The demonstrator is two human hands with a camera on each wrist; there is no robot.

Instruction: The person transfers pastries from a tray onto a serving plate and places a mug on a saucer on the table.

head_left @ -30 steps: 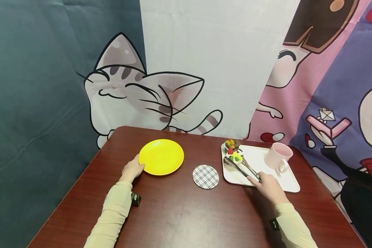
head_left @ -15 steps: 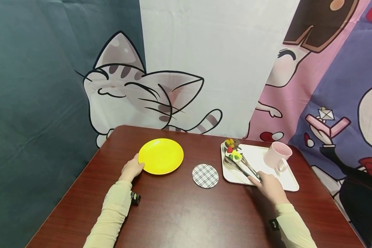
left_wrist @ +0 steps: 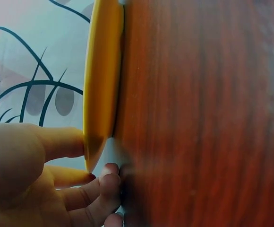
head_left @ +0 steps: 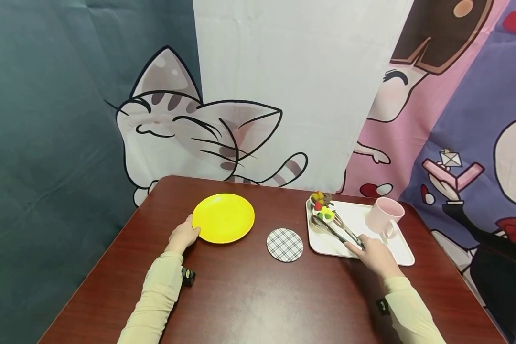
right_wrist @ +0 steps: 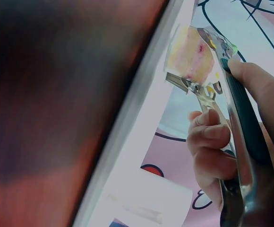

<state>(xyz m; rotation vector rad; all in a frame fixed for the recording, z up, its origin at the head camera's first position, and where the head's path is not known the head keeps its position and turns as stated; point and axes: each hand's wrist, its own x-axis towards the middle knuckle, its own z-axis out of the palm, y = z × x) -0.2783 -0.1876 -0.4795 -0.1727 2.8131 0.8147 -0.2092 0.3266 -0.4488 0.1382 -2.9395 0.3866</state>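
Brown table (head_left: pixel 241 291), cat backdrop (head_left: pixel 258 62). Left hand (head_left: pixel 183 234) pinches yellow plate (head_left: pixel 223 218). Right hand (head_left: pixel 375 255) grips tongs (right_wrist: pixel 243 111) around a dessert (right_wrist: pixel 189 54)

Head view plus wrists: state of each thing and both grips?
Yellow plate: face up, bare
Left grip: pinching plate rim
Tongs: spread
Right grip: holding tongs
Front dessert cup: upright, filled, between tongs' tips; contact unclear
Rear dessert: partly hidden
White tray: flat, loaded
Pink mug: upright on tray
Checked coaster: flat on table
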